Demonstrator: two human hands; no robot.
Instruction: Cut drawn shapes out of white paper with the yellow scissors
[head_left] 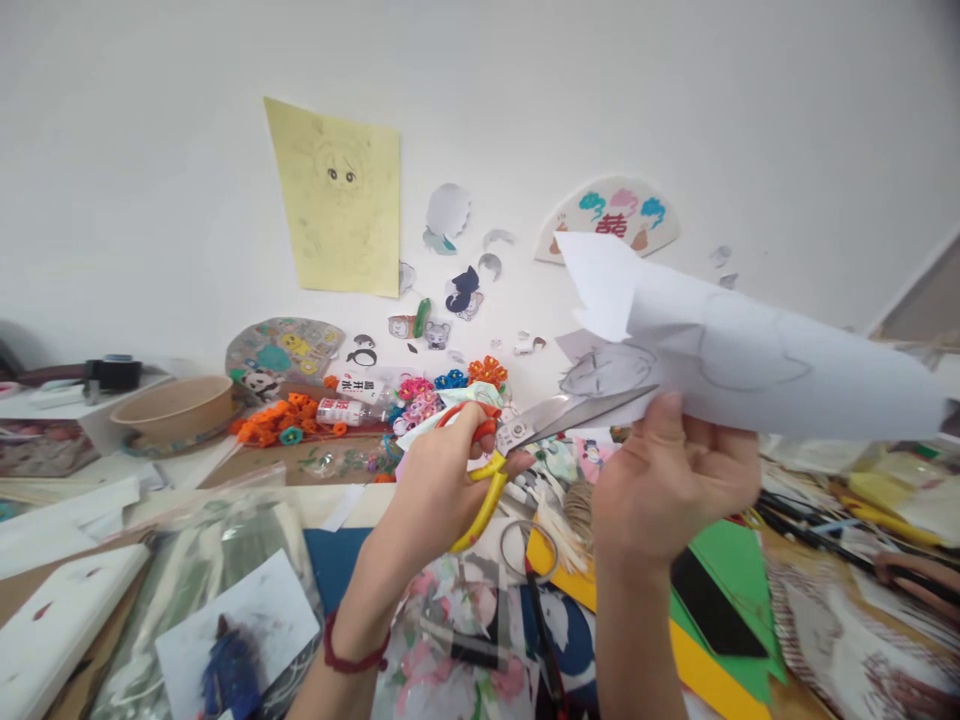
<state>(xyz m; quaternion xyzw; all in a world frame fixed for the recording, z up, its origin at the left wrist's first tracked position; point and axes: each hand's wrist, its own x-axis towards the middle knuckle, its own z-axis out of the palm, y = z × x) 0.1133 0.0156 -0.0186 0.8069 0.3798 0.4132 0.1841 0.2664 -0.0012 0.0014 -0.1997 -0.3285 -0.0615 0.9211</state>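
My left hand [442, 465], with a dark red cord at the wrist, is closed on scissors [517, 432] with a red and a yellow handle. Their blades point right and lie at the lower edge of a white sheet of paper [757, 360]; I cannot tell whether the paper is between them. Pencil lines and a drawn face show on this sheet, which is partly cut and has a loose flap standing up on its left. My right hand [667, 465] pinches the sheet's lower edge between thumb and fingers, close to the blade tips.
Below the hands lie a tape ring [529, 550], twine [579, 508], green card [731, 575] and a black phone [718, 605]. A bowl [176, 405] and orange craft flowers [281, 420] stand back left. Another person's hand [922, 575] is at the right edge. Cutouts hang on the wall.
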